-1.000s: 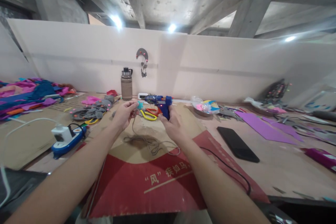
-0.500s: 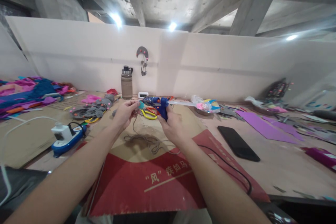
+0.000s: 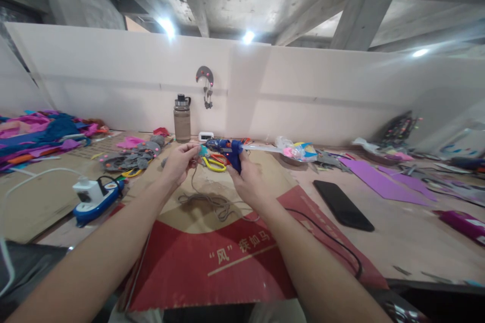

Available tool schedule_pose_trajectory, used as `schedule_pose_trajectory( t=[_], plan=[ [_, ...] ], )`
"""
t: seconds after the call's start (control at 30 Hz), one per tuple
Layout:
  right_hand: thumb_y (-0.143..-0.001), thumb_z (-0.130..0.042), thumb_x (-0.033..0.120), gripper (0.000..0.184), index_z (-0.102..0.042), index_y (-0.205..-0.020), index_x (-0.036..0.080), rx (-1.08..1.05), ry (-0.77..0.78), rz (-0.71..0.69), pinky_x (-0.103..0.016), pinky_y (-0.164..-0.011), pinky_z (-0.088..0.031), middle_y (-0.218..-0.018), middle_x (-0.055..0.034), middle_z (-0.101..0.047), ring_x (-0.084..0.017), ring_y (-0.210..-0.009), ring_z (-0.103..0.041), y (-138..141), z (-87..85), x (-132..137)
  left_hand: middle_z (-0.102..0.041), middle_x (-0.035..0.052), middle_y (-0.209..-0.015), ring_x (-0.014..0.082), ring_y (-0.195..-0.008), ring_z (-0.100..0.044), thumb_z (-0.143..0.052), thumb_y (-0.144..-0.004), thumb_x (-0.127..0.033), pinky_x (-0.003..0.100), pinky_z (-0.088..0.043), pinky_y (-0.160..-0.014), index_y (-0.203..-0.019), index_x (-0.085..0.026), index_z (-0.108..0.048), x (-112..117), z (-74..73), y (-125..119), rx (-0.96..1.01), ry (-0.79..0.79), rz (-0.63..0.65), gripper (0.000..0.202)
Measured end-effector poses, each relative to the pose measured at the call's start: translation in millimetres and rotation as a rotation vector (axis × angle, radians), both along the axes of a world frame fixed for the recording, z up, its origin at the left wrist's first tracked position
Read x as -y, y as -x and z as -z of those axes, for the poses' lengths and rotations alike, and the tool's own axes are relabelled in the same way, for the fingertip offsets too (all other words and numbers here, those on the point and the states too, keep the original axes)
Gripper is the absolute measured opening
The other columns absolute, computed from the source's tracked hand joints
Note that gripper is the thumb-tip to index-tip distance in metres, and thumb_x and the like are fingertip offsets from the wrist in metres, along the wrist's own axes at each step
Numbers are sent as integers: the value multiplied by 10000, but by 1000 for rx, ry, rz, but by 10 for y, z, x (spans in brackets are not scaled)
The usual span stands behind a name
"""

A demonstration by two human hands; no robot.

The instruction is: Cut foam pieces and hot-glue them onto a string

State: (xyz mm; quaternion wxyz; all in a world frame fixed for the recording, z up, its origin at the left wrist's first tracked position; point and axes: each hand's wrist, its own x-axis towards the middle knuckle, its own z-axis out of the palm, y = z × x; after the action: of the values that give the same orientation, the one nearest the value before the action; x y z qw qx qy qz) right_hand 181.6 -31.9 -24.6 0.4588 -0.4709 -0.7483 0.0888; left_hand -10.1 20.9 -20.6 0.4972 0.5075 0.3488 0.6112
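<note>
A blue hot glue gun point(image 3: 234, 155) with a clear glue stick point(image 3: 261, 148) out of its back is gripped in my right hand point(image 3: 250, 181). Its nozzle points left, close to a small teal piece point(image 3: 203, 151), perhaps felt, pinched by the fingers of my left hand point(image 3: 181, 164). Whether the nozzle touches the piece I cannot tell. A thin grey cord point(image 3: 194, 181) hangs below my left fingers and runs into loose loops point(image 3: 220, 207) on the cardboard. Scissors with yellow handles point(image 3: 214, 164) lie just behind, between the hands.
Red and tan cardboard point(image 3: 212, 282) lies under my forearms. To the left are a blue power strip point(image 3: 96, 204) and grey felt pieces point(image 3: 131, 157). A bottle point(image 3: 182, 121) stands at the back. On the right lie a black phone point(image 3: 343, 205) and purple sheets point(image 3: 382, 181).
Both hands hold nearly the same pose, with the glue gun and teal piece still close together. The whole view has shifted very slightly.
</note>
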Motion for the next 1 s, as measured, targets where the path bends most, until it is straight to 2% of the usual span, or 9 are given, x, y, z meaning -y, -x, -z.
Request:
schedule_pose_trajectory(
  t=[0.3, 0.6, 1.0],
  plan=[
    [-834, -433, 257, 403, -431, -1228, 178, -22, -15, -32, -336, -789, -449, -1044, -109, -621, -226, -903, -590, -1, -5, 12, -526, -30, -556, 55, -437, -467, -728, -596, -276, 171, -276, -383, -693, -143, -602, 22, -31, -14, 14, 27, -22, 208],
    [-829, -444, 246, 413, -425, -1236, 180, -31, -19, -47, -353, -837, -443, -1091, -112, -595, -226, -953, -571, 10, 12, 0, -516, -29, -546, 63, -442, -468, -749, -578, -316, 174, -275, -381, -683, -143, -594, 40, -26, -36, -15, 19, -27, 256],
    [-832, -445, 249, 413, -420, -1237, 169, -32, 7, -27, -346, -803, -449, -1052, -116, -611, -228, -899, -585, 10, -15, 24, -516, -25, -542, 62, -438, -461, -741, -587, -311, 181, -272, -385, -678, -144, -592, 16, -26, 5, -8, 3, -9, 241]
  ],
)
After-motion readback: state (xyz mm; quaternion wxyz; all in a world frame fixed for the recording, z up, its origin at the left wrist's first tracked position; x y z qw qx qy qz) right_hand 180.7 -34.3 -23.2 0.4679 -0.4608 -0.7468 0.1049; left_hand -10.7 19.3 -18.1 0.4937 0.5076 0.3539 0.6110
